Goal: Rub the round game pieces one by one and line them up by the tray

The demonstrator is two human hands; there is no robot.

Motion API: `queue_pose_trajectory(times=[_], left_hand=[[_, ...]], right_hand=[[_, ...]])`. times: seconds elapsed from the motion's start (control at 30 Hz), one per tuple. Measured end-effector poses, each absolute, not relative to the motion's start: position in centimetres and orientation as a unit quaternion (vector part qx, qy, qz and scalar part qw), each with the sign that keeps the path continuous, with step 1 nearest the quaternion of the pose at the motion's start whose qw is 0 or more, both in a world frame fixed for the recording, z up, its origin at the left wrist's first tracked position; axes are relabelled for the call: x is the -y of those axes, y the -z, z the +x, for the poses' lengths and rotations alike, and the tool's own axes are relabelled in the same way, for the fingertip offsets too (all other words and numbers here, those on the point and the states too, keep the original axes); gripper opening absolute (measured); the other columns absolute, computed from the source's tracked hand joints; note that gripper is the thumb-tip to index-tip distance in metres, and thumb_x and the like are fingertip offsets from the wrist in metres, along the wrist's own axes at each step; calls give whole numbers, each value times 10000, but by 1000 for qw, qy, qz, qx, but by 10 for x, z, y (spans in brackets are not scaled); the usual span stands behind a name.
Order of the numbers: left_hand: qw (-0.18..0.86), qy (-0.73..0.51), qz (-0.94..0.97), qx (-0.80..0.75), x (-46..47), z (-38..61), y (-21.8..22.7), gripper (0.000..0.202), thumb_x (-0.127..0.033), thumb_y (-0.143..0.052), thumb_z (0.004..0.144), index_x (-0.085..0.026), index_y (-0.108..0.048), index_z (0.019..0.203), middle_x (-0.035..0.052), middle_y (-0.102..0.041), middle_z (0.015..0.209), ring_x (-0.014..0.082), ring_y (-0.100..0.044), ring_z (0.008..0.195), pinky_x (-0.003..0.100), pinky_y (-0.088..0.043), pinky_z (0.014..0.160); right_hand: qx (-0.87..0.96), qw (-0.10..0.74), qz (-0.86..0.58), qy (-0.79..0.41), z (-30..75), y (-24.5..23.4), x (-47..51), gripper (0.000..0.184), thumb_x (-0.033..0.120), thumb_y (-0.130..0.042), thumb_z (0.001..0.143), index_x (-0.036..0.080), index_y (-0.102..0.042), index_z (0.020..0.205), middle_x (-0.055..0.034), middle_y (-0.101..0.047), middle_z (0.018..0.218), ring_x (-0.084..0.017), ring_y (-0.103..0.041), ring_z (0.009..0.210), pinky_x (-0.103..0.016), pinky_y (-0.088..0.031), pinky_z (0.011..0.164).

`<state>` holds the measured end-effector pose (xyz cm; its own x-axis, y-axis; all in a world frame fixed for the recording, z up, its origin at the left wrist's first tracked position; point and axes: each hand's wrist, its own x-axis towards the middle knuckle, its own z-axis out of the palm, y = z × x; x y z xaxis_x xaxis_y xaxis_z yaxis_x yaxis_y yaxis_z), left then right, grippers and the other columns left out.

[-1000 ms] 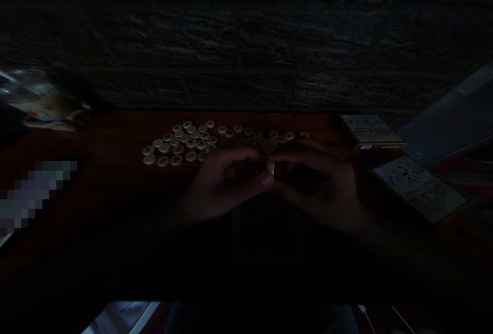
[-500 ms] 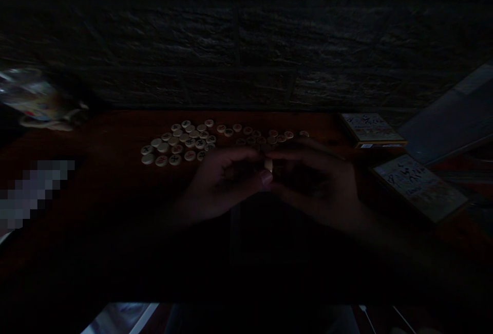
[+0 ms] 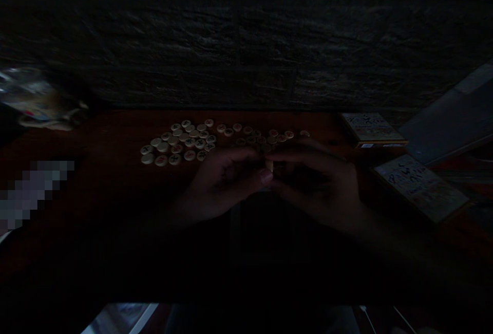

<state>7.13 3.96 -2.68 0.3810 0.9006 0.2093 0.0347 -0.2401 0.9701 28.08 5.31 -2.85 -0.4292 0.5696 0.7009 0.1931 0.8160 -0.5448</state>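
Observation:
The scene is very dark. My left hand [image 3: 225,180] and my right hand [image 3: 316,182] meet over a red-brown table [image 3: 115,190], fingers curled and pinched together around one pale round game piece [image 3: 269,165] held on edge between the fingertips. Behind the hands, several more pale round pieces [image 3: 179,143] with black or red marks lie flat in a cluster, and a looser row of pieces [image 3: 262,136] runs to the right, partly hidden by my fingers.
Two flat printed boxes lie at the right, one at the back [image 3: 372,128] and one nearer [image 3: 421,186]. A crumpled clear bag [image 3: 36,98] sits at the far left. A dark brick wall [image 3: 246,36] rises behind the table. A grey slanted panel [image 3: 450,121] stands at the right.
The pinched piece shows less than before, more covered by my fingertips. Both hands stay in the same place.

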Motion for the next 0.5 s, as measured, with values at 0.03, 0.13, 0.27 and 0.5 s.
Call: queue_pose_trajectory(times=[0.03, 0.13, 0.27, 0.5], left_hand=[[504, -429, 660, -355, -39, 71, 27, 199, -353, -780, 874, -168, -711, 846, 8, -681, 762, 118, -623, 656, 179, -495, 554], [499, -433, 661, -356, -39, 72, 26, 181, -340, -767, 882, -166, -718, 877, 21, -709, 815, 136, -659, 713, 193, -524, 603], [489, -434, 666, -360, -39, 71, 26, 189, -345, -770, 877, -168, -713, 907, 29, -704, 841, 149, -661, 736, 201, -522, 601], [508, -434, 663, -337, -40, 70, 26, 168, -326, -776, 870, -177, -700, 882, 9, -675, 804, 123, -619, 687, 185, -497, 572]], right_hand=[[823, 479, -233, -196, 281, 28, -53, 333, 172, -815, 848, 226, -731, 1166, -45, -748, 1037, -152, -687, 833, -297, -583, 729], [822, 479, -236, -198, 280, 28, -53, 362, 185, -837, 829, 217, -724, 1171, -46, -746, 1012, -159, -691, 845, -297, -585, 736], [820, 482, -239, -196, 281, 28, -53, 350, 185, -844, 821, 201, -730, 1152, -59, -744, 1037, -164, -702, 885, -292, -585, 753], [823, 482, -229, -195, 282, 30, -53, 346, 160, -816, 842, 226, -726, 1169, -49, -740, 1066, -154, -687, 862, -290, -578, 731]])
